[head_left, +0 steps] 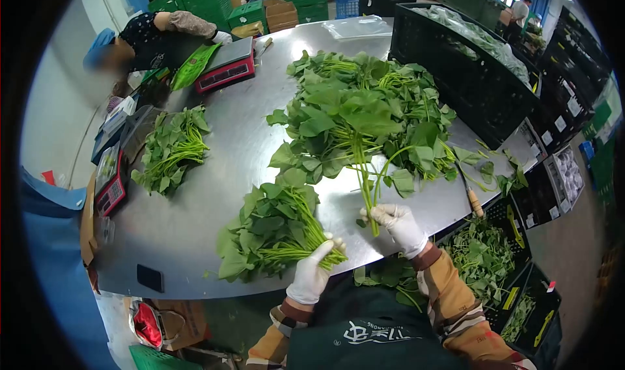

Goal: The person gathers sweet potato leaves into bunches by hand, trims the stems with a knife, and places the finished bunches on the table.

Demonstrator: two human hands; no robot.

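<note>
My left hand, in a white glove, is closed round the stem ends of a thick bunch of leafy greens at the table's near edge. The leaves of that bunch point left. My right hand, also gloved, pinches a few long green stems held upright, their leaves overlapping the pile behind. That large pile of leafy greens spreads over the middle of the metal table. A wooden-handled tool lies at the right edge, its metal part partly among stems.
Another bunch of greens lies at left. Red scales stand at the back, where a person in a blue cap leans in. A black crate with plastic-wrapped contents borders the right. Below are crates of greens. A phone lies front left.
</note>
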